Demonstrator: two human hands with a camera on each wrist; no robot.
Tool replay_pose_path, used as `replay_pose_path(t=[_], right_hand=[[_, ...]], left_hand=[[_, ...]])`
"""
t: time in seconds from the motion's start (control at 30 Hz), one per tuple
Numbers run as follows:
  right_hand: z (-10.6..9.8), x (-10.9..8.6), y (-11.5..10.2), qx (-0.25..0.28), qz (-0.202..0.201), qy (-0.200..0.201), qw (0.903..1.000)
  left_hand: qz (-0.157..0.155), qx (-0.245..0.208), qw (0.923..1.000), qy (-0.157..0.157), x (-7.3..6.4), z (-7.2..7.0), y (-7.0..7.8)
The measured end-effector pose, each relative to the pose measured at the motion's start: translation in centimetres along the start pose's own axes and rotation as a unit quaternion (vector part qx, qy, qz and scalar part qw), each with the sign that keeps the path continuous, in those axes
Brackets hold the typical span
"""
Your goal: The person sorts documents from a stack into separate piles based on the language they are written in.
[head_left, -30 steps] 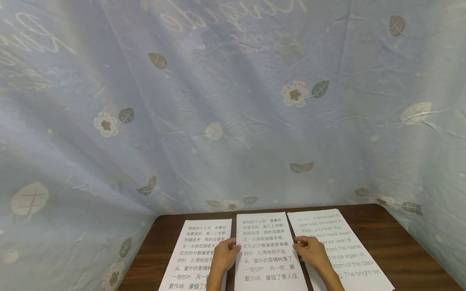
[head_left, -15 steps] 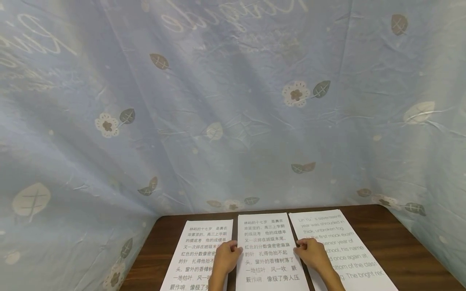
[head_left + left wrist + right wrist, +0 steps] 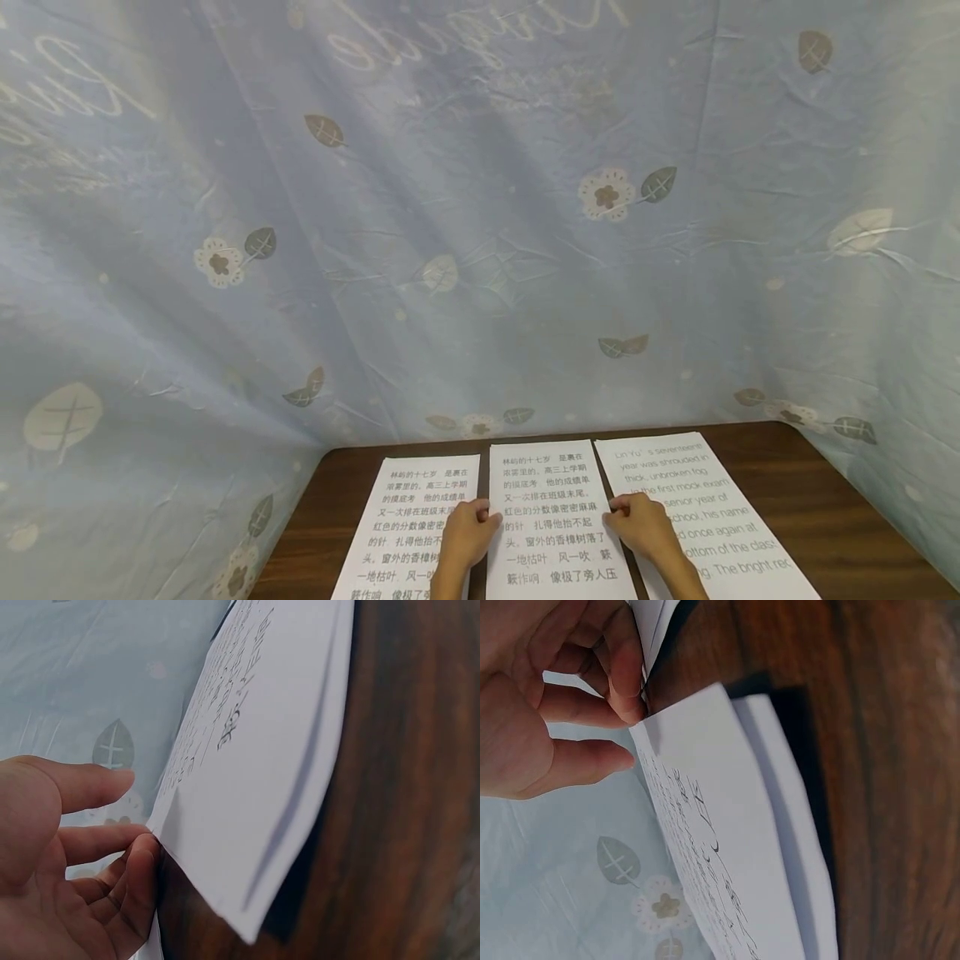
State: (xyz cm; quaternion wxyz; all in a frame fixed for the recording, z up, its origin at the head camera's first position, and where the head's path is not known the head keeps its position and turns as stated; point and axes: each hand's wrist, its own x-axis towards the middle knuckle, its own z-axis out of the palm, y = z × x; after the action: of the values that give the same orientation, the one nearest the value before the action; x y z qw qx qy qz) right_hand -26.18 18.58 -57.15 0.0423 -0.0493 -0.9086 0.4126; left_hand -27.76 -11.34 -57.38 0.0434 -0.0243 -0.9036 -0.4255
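Three paper stacks lie side by side on the table. My left hand (image 3: 467,535) is at the left edge of the middle stack (image 3: 553,542), over the right side of the left stack (image 3: 408,500), which carries Chinese text. My right hand (image 3: 647,529) is at the middle stack's right edge and hides part of the right stack (image 3: 720,500), printed in English. In the left wrist view, fingers (image 3: 112,840) touch the paper edge while the thumb stands apart. The right wrist view has the index fingertip (image 3: 634,712) against the edge, with the thumb close to the sheet.
A dark brown wooden table (image 3: 795,475) with rounded far corners carries the stacks. A pale blue cloth (image 3: 480,250) with leaves and flowers hangs behind and at both sides. Narrow gaps of wood separate the stacks.
The head view has shifted very slightly. Both hands keep their places at the sides of the middle stack, and the stacks look unmoved.
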Motion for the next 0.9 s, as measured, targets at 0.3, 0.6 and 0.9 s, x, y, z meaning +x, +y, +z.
replay_pose_path(t=[0.3, 0.6, 0.9], right_hand=[[0.05, -0.08, -0.02, 0.001, 0.004, -0.003, 1.0], [-0.16, 0.1, -0.38, 0.022, -0.004, 0.006, 0.9997], [-0.36, -0.15, -0.8, 0.094, 0.022, -0.001, 0.9954]], left_hand=[[0.008, 0.004, 1.0, 0.001, -0.01, 0.0, -0.2], [-0.013, -0.018, 0.9997, 0.008, -0.08, -0.02, 0.23], [-0.001, -0.039, 0.999, 0.022, -0.23, -0.14, 0.29]])
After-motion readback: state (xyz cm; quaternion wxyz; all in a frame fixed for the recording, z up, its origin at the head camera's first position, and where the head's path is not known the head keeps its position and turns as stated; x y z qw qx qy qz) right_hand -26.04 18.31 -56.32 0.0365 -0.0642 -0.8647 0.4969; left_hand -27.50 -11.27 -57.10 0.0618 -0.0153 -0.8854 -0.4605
